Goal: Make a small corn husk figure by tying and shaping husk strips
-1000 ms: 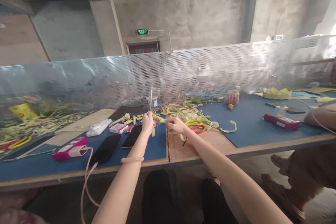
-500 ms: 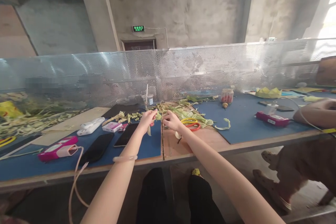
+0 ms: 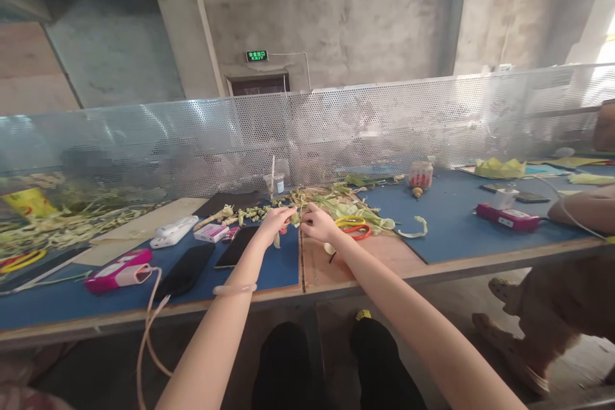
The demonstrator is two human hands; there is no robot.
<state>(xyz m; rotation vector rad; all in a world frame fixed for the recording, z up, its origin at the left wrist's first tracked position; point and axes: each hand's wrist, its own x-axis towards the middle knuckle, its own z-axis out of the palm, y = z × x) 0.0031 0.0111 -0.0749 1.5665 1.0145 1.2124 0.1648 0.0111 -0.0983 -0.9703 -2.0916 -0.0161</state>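
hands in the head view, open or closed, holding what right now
Left hand: closed on a pale green strip.
Right hand: curled; whether it holds anything cannot be told.

The left hand [image 3: 275,223] has turned inward, its fingertips now nearer the right hand [image 3: 318,224].

— What sort of place can be recognised here?
— A workshop: a rough grey concrete wall [image 3: 379,25] is seen, and a green lit exit sign [image 3: 256,56] is mounted above a dark doorway [image 3: 259,85].
— By what else is it shown?
— A long blue-topped wooden bench [image 3: 461,224] is backed by a silvery perforated metal screen [image 3: 327,125] and strewn with pale green leaf-like strips [image 3: 348,207].
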